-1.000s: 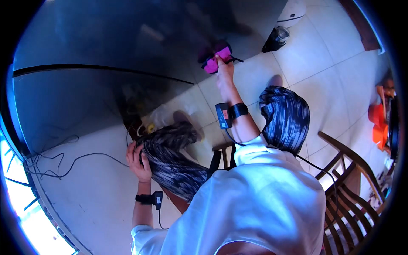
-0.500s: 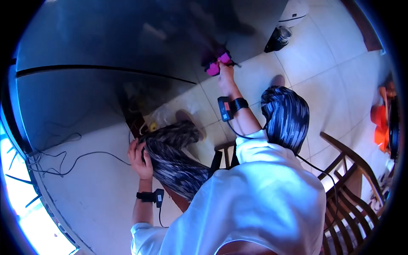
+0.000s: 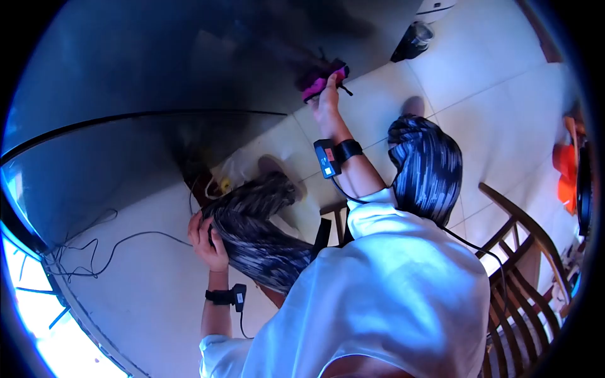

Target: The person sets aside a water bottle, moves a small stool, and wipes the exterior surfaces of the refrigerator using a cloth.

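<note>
My right hand stretches forward, its fingers closed on a small pink item with black edging and a dark strap or tail hanging from it; its exact kind does not show. The item is held at the edge of a large dark glossy surface, and I cannot tell whether they touch. On my left knee rests my left hand, fingers apart and slightly bent, holding nothing. Each wrist wears a black strap with a small box, the right box and the left box, both wired.
A dark container with a clear top stands on the tiled floor beyond my right foot. Thin cables lie at the left. A wooden slatted chair is at the right, with orange things farther out.
My right hand has moved slightly, and the pink item has turned, now showing more edge-on. My left hand stays on the knee. The whole view has shifted a little.
</note>
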Demonstrator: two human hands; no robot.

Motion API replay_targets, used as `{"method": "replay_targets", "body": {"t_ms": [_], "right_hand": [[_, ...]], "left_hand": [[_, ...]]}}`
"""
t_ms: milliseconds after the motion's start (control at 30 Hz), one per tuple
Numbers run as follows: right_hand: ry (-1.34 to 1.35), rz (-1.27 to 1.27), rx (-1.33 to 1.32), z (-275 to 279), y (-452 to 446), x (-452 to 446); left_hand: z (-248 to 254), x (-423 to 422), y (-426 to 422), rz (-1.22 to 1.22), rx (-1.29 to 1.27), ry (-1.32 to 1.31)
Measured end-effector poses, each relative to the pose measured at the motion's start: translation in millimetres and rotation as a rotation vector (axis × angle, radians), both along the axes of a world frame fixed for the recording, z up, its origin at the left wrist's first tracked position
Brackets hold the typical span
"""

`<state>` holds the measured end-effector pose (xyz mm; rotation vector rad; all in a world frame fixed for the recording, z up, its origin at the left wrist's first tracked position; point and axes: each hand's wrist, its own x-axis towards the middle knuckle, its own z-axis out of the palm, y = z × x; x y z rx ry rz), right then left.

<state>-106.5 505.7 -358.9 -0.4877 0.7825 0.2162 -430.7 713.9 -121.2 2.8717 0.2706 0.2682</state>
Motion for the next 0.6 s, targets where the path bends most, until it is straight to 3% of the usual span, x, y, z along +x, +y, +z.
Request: {"method": "replay_targets", "body": {"t_ms": [33, 100, 133, 300, 433, 467, 600], "right_hand": [[0.016, 0.011, 0.01, -1.0, 12.2, -11.3], [0.017, 0.071, 0.302, -3.6, 40.1, -30.9], [-0.064, 0.087, 0.34, -20.8, 57.6, -37.4], [0.036, -0.022, 0.482, -60.5, 107.5, -44.1], [-0.006, 0.009, 0.49, -62.8, 82.6, -30.7], [-0.001, -0.072, 0.562, -116.1, 97.1, -25.4], [-0.089, -0.1, 0.509, -96.0, 39.7, -6.2]], "left_hand": [[2.0, 0.9, -2.4, 0.005, -0.011, 0.016], [2.1, 0.7, -2.5, 0.001, 0.003, 0.027], [0.5, 3.0, -2.5, -0.013, 0.007, 0.023], [-0.1, 1.1, 1.8, -0.043, 0.048, 0.035], [4.5, 4.9, -3.0, -0.025, 0.055, 0.078], [5.3, 4.2, -1.5, -0.024, 0.064, 0.108], [11.6, 13.6, -12.4, -0.018, 0.077, 0.118]]}}
